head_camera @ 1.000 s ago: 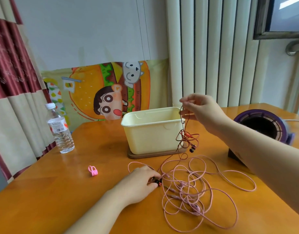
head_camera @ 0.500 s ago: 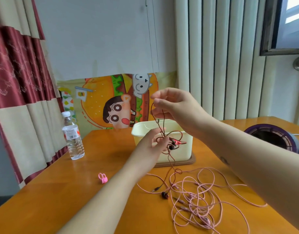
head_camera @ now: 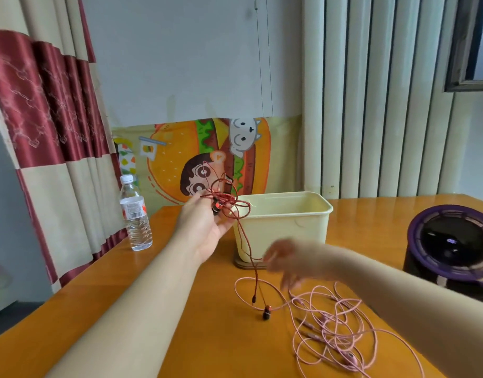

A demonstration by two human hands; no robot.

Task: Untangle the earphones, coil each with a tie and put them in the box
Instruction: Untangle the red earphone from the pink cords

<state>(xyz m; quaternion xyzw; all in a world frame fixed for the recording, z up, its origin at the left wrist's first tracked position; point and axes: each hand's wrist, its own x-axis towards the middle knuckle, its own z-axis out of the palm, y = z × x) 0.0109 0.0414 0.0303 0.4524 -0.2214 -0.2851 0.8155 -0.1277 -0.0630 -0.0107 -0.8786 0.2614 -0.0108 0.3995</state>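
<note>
My left hand point(head_camera: 207, 227) is raised beside the cream box point(head_camera: 286, 225) and holds a knotted bunch of the red braided earphones point(head_camera: 225, 199). Their cord hangs down in front of the box, with an earbud point(head_camera: 266, 313) dangling close to the table. My right hand point(head_camera: 285, 259) is blurred, low in front of the box, fingers spread and pointing down, holding nothing. The pink earphones point(head_camera: 341, 327) lie in a loose tangle on the orange table at the front right.
A water bottle point(head_camera: 135, 214) stands at the table's left edge near the curtain. A purple and black round device point(head_camera: 453, 241) sits at the right. The box stands on a thin wooden base point(head_camera: 247, 264). The pink tie is out of view.
My left hand rose from the table and took the red bunch up beside the box. My right hand let the red cord go and dropped toward the table.
</note>
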